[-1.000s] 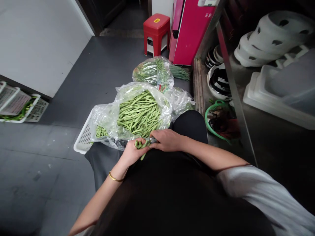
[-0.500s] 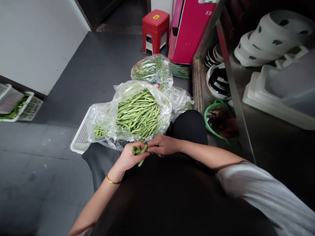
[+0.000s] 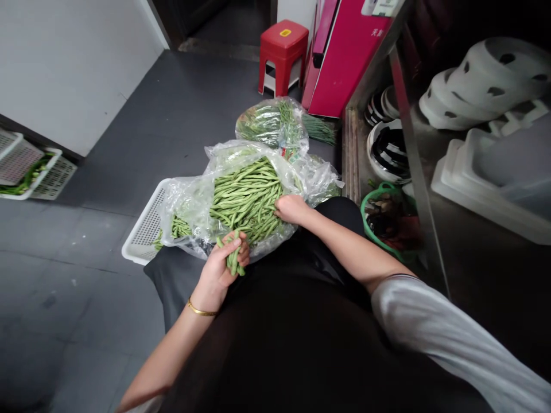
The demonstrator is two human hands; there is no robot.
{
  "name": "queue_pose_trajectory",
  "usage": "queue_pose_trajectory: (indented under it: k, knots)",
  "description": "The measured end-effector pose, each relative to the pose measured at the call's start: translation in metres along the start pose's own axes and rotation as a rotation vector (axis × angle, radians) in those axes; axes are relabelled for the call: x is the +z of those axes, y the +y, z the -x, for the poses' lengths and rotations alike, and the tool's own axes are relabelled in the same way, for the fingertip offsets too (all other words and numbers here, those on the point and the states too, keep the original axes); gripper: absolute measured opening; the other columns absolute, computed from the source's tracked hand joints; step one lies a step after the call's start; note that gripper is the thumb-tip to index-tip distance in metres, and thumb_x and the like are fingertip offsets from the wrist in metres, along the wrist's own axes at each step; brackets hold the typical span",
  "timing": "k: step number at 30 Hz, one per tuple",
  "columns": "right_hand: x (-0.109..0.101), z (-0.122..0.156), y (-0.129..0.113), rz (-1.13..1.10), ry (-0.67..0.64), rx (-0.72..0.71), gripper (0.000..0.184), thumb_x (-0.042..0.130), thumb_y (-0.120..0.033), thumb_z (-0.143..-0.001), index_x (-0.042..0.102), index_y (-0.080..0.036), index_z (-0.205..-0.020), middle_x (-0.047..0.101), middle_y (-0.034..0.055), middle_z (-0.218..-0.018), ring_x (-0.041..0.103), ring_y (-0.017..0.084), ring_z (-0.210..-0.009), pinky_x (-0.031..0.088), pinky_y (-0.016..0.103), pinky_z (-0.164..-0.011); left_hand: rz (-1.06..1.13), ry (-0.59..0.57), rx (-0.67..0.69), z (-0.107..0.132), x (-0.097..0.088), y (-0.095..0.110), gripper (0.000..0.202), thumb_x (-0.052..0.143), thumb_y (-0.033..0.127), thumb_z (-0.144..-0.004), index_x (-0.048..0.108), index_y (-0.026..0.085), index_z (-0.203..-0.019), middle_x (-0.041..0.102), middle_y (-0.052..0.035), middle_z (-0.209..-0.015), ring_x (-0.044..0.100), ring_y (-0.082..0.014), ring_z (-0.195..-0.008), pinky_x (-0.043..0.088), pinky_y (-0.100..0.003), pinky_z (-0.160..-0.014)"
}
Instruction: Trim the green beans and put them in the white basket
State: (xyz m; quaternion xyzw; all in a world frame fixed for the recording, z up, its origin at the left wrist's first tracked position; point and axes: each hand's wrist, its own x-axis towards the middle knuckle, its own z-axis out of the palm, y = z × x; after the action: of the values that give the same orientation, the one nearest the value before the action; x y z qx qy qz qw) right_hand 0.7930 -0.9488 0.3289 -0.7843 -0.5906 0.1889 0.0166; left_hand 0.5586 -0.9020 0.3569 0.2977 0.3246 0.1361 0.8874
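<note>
A large heap of long green beans (image 3: 245, 192) lies in an open clear plastic bag (image 3: 196, 192) in front of my knees. My left hand (image 3: 228, 258) is closed around several pieces of green bean (image 3: 232, 263), just below the near edge of the bag. At the right side of the heap, my right hand (image 3: 293, 209) reaches in with its fingers curled against the beans; its fingertips are hidden, so what they pinch does not show. Under the left part of the bag stands a white perforated basket (image 3: 144, 229), where shorter bean pieces (image 3: 178, 226) show through the plastic.
Behind the heap lie bagged greens (image 3: 264, 123). A red stool (image 3: 283, 57) stands farther back beside a pink cabinet (image 3: 348, 63). On my right are a green basket (image 3: 365, 218) and a metal shelf (image 3: 426, 218) with white plastic containers. Other baskets (image 3: 55, 178) sit at far left.
My hands were together over my lap at the bean pieces. The right hand has moved forward to the heap, while the left keeps its bunch and has shifted slightly left.
</note>
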Motion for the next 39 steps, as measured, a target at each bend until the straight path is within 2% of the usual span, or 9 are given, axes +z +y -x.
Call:
queue_pose_trajectory:
  k: [9,12,16,20,27,30,35,37,39]
  knots:
    - [0.002,0.06,-0.055,-1.263,-0.399,-0.125,0.021,0.048,-0.03,-0.082,0.058,-0.012,-0.078,0.053,-0.0036,-0.058,0.05,0.007,-0.044,0.039,0.018,-0.043,-0.214,0.128,0.243,-0.009,0.024,0.001,0.03,0.078,0.028,-0.061,0.062,0.014,-0.081,0.048,0.004,-0.052,0.045,-0.0074,-0.044,0.037,-0.019,-0.042]
    - [0.004,0.07,-0.063,-1.087,-0.36,-0.242,0.021,0.046,-0.029,-0.085,0.057,-0.012,-0.08,0.056,-0.0014,-0.062,0.053,0.008,-0.049,0.04,0.019,-0.049,-0.445,0.165,0.229,-0.005,0.027,0.001,0.021,0.075,0.024,-0.063,0.061,0.014,-0.074,0.05,0.0042,-0.047,0.044,-0.0079,-0.04,0.036,-0.02,-0.041]
    - [-0.011,0.079,-0.056,-0.448,0.058,-0.36,0.028,0.049,-0.038,-0.087,0.058,-0.011,-0.084,0.062,0.0068,-0.076,0.058,0.014,-0.068,0.039,0.024,-0.061,-0.805,0.168,0.254,0.002,0.024,0.002,0.017,0.073,0.026,-0.063,0.062,0.014,-0.067,0.05,0.0037,-0.048,0.041,-0.0072,-0.041,0.031,-0.02,-0.041]
    - [-0.019,0.087,-0.053,-0.197,0.008,-0.565,0.021,0.038,-0.023,-0.09,0.055,-0.013,-0.082,0.062,0.0107,-0.081,0.057,0.017,-0.071,0.037,0.026,-0.06,-1.016,-0.034,0.282,0.009,0.021,0.003,0.022,0.073,0.024,-0.061,0.055,0.015,-0.053,0.048,0.003,-0.051,0.042,-0.0082,-0.049,0.034,-0.02,-0.047]
    - [0.013,0.078,-0.08,-1.211,0.0,-0.154,0.031,0.023,-0.038,-0.093,0.037,-0.02,-0.072,0.043,-0.0053,-0.053,0.048,0.009,-0.047,0.045,0.022,-0.05,-0.874,0.163,0.452,0.016,0.022,-0.001,0.015,0.068,0.03,-0.071,0.063,0.016,-0.073,0.057,0.0,-0.058,0.049,-0.0111,-0.052,0.04,-0.022,-0.051]
    - [0.019,0.082,-0.082,-1.547,-0.258,-0.118,0.032,0.039,-0.047,-0.086,0.038,-0.019,-0.07,0.034,-0.0099,-0.05,0.037,0.006,-0.038,0.043,0.02,-0.04,-1.005,0.043,0.477,0.015,0.013,0.005,0.012,0.069,0.027,-0.068,0.064,0.016,-0.068,0.06,-0.0024,-0.064,0.053,-0.0136,-0.06,0.043,-0.025,-0.059]
    - [-0.014,0.094,-0.056,-1.2,-0.887,-0.507,0.03,0.047,-0.041,-0.085,0.052,-0.014,-0.073,0.045,-0.0072,-0.05,0.042,0.005,-0.038,0.038,0.017,-0.039,-0.822,-0.109,0.294,0.011,-0.008,0.012,0.013,0.07,0.025,-0.064,0.062,0.016,-0.065,0.057,-0.002,-0.061,0.051,-0.0117,-0.053,0.041,-0.023,-0.049]
    - [-0.028,0.08,-0.047,-0.867,-0.782,-0.51,0.024,0.049,-0.035,-0.086,0.057,-0.013,-0.08,0.052,-0.0039,-0.055,0.051,0.007,-0.046,0.042,0.018,-0.047,-0.491,-0.099,0.236,0.01,-0.01,0.01,0.018,0.069,0.031,-0.063,0.057,0.017,-0.065,0.053,-0.0003,-0.058,0.046,-0.0095,-0.043,0.036,-0.021,-0.039]
    - [-0.032,0.054,-0.045,-0.48,-0.348,-0.37,0.021,0.056,-0.033,-0.082,0.059,-0.013,-0.09,0.062,0.0028,-0.074,0.059,0.013,-0.064,0.046,0.023,-0.06,-0.221,-0.076,0.176,0.009,-0.009,0.007,0.022,0.066,0.034,-0.063,0.052,0.018,-0.066,0.055,-0.0009,-0.06,0.047,-0.0102,-0.042,0.034,-0.02,-0.035]
